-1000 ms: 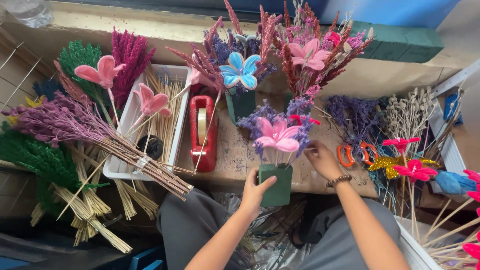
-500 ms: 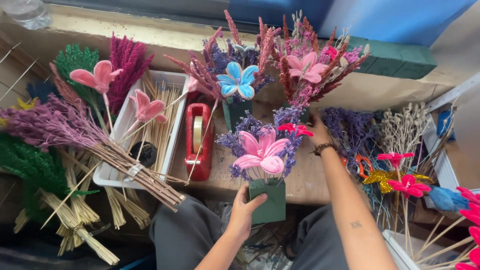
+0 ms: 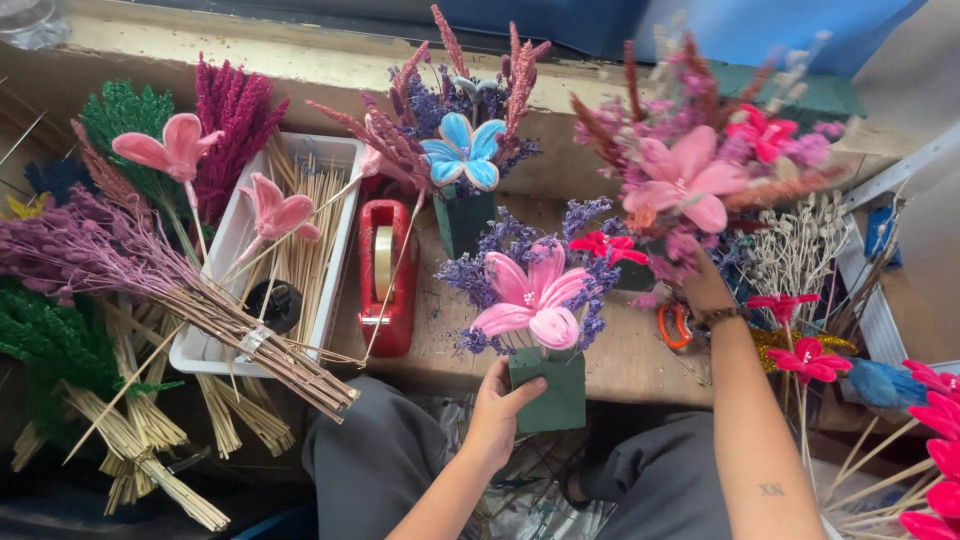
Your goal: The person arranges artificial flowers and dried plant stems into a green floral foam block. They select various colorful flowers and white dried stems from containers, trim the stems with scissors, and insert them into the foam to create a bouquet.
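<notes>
Fingers of left hand (image 3: 497,408) clasp green foam block (image 3: 548,390); right hand (image 3: 703,288) farther right, grip hidden by blurred pink bouquet (image 3: 690,180).

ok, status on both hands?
Left hand gripping green foam block under pink flower. Right hand on rear arrangement. Red tape dispenser alongside.

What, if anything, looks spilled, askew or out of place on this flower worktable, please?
Purple crumbs lie scattered on the wooden tabletop beside the red tape dispenser; they look shed from the dried stems. Orange-handled scissors sit half hidden behind the right hand. The left hand holds the green foam block upright.
</notes>
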